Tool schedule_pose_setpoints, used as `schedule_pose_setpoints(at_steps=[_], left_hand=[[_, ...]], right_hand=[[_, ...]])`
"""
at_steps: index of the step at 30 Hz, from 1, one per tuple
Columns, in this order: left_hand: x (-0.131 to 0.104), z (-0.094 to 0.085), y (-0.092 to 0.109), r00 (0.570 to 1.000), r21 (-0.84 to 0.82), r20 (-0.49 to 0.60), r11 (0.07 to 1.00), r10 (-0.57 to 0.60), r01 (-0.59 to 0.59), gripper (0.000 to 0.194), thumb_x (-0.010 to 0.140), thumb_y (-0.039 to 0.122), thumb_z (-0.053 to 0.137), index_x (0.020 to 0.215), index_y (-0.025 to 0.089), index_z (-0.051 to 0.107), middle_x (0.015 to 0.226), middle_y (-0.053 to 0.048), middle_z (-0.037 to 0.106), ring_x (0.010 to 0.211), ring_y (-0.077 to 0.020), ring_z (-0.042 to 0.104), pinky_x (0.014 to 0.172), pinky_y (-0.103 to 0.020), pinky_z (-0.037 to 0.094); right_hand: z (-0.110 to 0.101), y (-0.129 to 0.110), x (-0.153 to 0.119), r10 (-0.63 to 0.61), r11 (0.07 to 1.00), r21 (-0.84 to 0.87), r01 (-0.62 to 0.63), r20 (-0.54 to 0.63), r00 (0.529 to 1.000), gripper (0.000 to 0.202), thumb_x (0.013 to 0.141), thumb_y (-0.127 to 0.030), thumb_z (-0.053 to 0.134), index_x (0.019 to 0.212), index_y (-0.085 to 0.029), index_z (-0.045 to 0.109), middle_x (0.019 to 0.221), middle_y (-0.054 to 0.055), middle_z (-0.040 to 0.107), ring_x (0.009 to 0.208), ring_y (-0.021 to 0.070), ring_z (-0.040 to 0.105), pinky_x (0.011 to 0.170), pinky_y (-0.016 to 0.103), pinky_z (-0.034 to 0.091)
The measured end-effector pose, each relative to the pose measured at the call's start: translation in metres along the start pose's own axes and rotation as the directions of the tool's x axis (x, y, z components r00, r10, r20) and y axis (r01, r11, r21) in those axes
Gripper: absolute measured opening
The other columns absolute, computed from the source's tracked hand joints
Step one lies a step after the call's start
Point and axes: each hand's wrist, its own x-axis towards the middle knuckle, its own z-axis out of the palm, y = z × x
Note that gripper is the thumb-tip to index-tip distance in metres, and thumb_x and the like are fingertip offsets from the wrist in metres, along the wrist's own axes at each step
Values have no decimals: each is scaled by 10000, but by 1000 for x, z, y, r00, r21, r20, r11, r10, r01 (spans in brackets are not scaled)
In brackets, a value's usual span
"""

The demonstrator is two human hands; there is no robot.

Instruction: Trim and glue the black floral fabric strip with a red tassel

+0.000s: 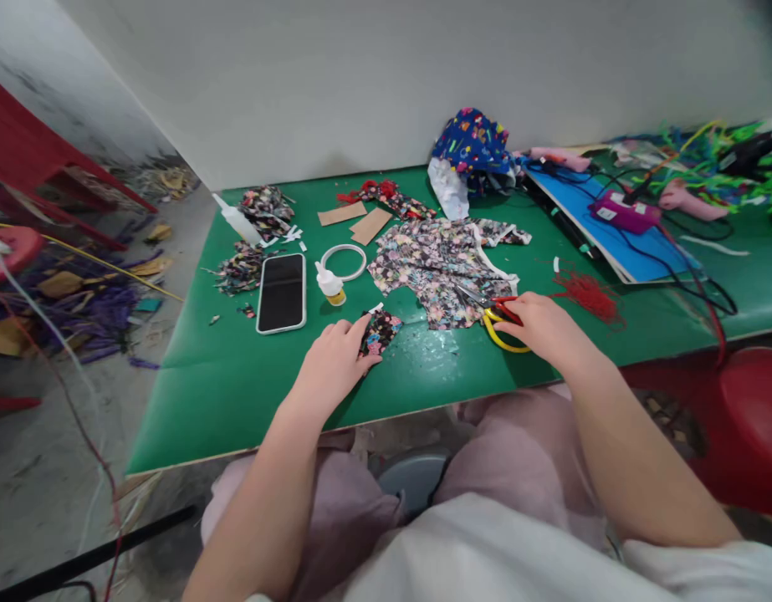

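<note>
My left hand (339,358) is closed on a small piece of dark floral fabric (383,331), pinned low over the green tabletop between thumb and fingers. A bit of white shows at the fabric's upper edge. To the right, my right hand (544,328) has its fingers around the red handle of a pair of scissors (502,328) with red and yellow loops. The scissor blades point left over a larger piece of floral cloth (432,267) spread on the table. A small white-capped glue bottle (330,284) stands beyond my left hand, beside a white ring (354,262).
A phone (282,293) lies at the left, near fabric scraps (238,269) and a white nozzle bottle (237,221). Brown card pieces (369,226) lie at the back. Red threads (590,296), a blue board (602,221), a purple box (627,211) and cables occupy the right.
</note>
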Motion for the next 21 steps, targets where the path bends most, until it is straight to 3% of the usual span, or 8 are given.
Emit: schedule_pose_setpoints(at_steps=[4, 7, 10, 14, 17, 21], left_hand=[[2, 1, -3, 999, -118, 24, 993, -25, 28, 626, 818, 331, 572, 1381, 127, 388, 1019, -156, 582, 979, -320, 559, 866, -431, 429], [4, 3, -3, 999, -236, 19, 971, -28, 32, 616, 812, 291, 566, 1386, 164, 382, 1059, -143, 599, 1017, -304, 564, 882, -416, 429], [6, 3, -4, 1000, -362, 1, 932, -20, 18, 540, 814, 244, 542, 1342, 185, 447, 1154, -124, 606, 1089, -278, 549, 926, -384, 408], [8, -1, -10, 999, -519, -34, 855, -38, 14, 257, 803, 317, 565, 995, 194, 681, 970, -78, 666, 919, -244, 600, 823, -330, 439], [7, -5, -11, 994, -633, -59, 773, -88, 30, 245, 786, 372, 589, 913, 184, 680, 857, -58, 668, 792, -220, 602, 708, -301, 453], [3, -8, -2, 998, -767, -26, 641, -50, 12, 299, 784, 390, 607, 994, 183, 658, 872, -49, 699, 772, -204, 637, 674, -274, 486]], right_hand=[[-17, -25, 6, 65, 992, 111, -53, -110, 992, 354, 894, -338, 432, 1010, -100, 667, 921, 160, 629, 887, 264, 548, 772, 384, 388], [-17, -65, 21, -49, 957, 282, 63, -58, 997, 281, 872, -361, 504, 979, -174, 684, 938, 97, 666, 940, 231, 563, 833, 356, 396], [-3, -96, 44, -185, 866, 478, 145, 38, 982, 235, 834, -369, 569, 924, -197, 700, 878, 51, 687, 854, 182, 598, 781, 313, 431], [16, -111, 62, -262, 698, 709, 100, 124, 957, 266, 758, -326, 651, 981, -187, 683, 836, 19, 709, 733, 129, 632, 671, 259, 477], [12, -117, 60, -234, 575, 817, 44, 113, 966, 221, 753, -329, 640, 893, -165, 685, 776, 14, 707, 666, 121, 632, 600, 244, 491], [-7, -129, 48, -155, 453, 891, 24, 52, 987, 224, 765, -383, 625, 819, -175, 685, 678, 3, 679, 580, 112, 597, 537, 235, 479]])
